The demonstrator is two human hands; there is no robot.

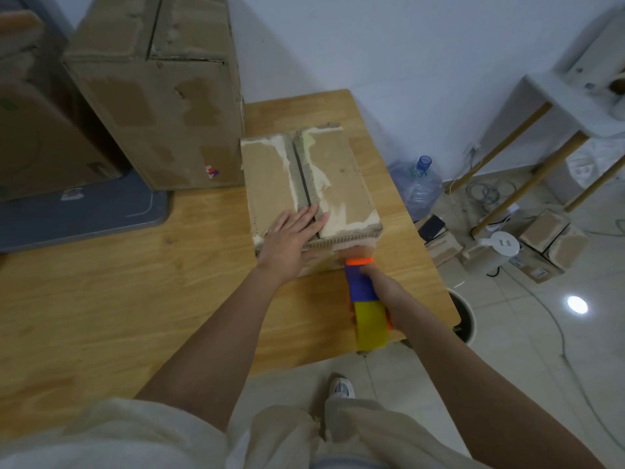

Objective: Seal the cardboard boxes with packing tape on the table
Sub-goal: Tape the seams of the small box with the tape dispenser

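- Your left hand (pixel 293 235) lies flat on the small box (pixel 309 194) at frame centre; its worn flaps look springy, so press beside the seam
- Your right hand (pixel 380 286) grips the tape dispenser (pixel 363 299) against the box's near face

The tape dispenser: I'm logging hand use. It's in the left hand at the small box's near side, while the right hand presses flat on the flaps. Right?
Hands are swapped. The head view shows the right hand holding the tape dispenser at the small box's near side, while the left hand presses flat on the flaps.

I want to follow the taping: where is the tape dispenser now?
In the head view, the tape dispenser is in the right hand, at the near front face of the small cardboard box, right of the left hand.
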